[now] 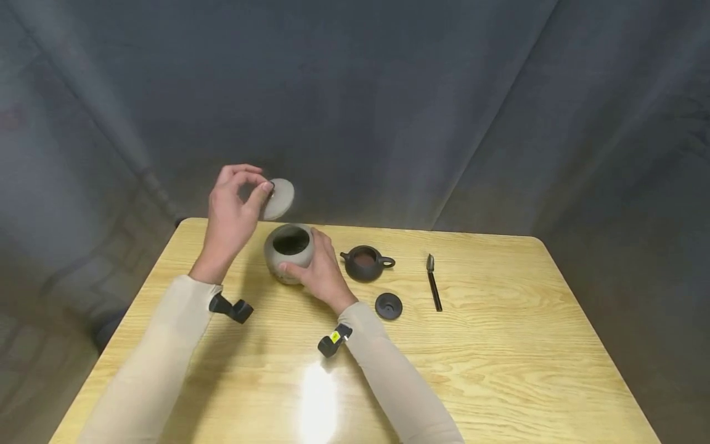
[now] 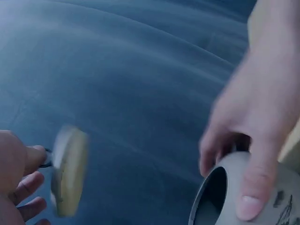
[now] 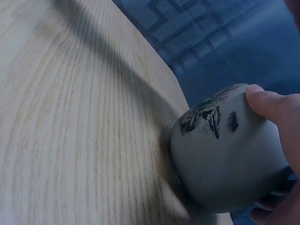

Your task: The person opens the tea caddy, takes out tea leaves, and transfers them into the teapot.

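Note:
My left hand (image 1: 235,203) pinches a round pale lid (image 1: 280,198) by the dark ring on its top, holding it in the air above and left of a jar. In the left wrist view the lid (image 2: 70,171) is tipped on edge. The grey rounded jar (image 1: 275,267) stands near the table's back edge, its mouth uncovered and its inside dark. My right hand (image 1: 324,271) grips the jar's right side, thumb in front and fingers behind. A dark landscape drawing marks the jar (image 3: 225,159) in the right wrist view.
Right of the jar stands a small dark teapot (image 1: 360,265), uncovered, with reddish-brown inside. Its round dark lid (image 1: 389,306) lies in front of it. A small scoop with a black handle (image 1: 434,287) lies farther right on the wooden table (image 1: 516,345). Behind hangs a grey curtain (image 1: 377,111).

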`<action>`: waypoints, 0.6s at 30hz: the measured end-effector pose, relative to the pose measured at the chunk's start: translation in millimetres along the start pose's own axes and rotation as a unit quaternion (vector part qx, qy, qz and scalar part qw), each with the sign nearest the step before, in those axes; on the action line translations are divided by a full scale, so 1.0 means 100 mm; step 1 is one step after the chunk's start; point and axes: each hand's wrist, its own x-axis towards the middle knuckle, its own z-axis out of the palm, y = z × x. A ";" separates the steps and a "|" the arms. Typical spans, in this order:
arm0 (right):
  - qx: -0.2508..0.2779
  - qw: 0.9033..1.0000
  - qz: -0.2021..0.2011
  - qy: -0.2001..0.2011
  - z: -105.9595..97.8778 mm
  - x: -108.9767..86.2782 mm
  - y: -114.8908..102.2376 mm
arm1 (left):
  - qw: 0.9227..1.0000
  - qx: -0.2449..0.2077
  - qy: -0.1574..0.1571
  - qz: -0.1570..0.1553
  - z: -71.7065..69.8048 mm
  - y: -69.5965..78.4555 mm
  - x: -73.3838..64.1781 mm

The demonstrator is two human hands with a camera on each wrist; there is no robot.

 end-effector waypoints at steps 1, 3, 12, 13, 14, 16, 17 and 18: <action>-0.001 1.000 0.003 0.001 0.00 0.00 0.00 | 1.000 0.004 -0.010 -0.003 -0.02 0.02 0.01; -0.001 1.000 0.008 -0.001 0.00 0.01 0.02 | 0.999 0.007 -0.031 -0.021 -0.04 -0.01 -0.02; -0.002 1.000 0.007 0.004 0.03 -0.01 0.03 | 0.998 0.024 -0.026 -0.059 -0.03 -0.32 -0.15; -0.002 1.000 0.007 0.005 0.03 -0.01 0.03 | 0.997 0.027 -0.026 -0.064 -0.04 -0.33 -0.16; -0.001 1.000 0.007 0.005 0.03 -0.01 0.03 | 0.997 0.030 -0.027 -0.070 -0.05 -0.36 -0.17; 0.001 1.000 0.008 0.005 0.03 -0.01 0.02 | 0.996 0.038 -0.030 -0.081 -0.07 -0.42 -0.19; 0.001 1.000 0.010 0.005 0.03 -0.02 0.02 | 0.995 0.040 -0.032 -0.088 -0.09 -0.45 -0.20; 0.000 1.000 0.012 0.005 0.03 -0.02 0.02 | 0.994 0.043 -0.035 -0.094 -0.10 -0.49 -0.21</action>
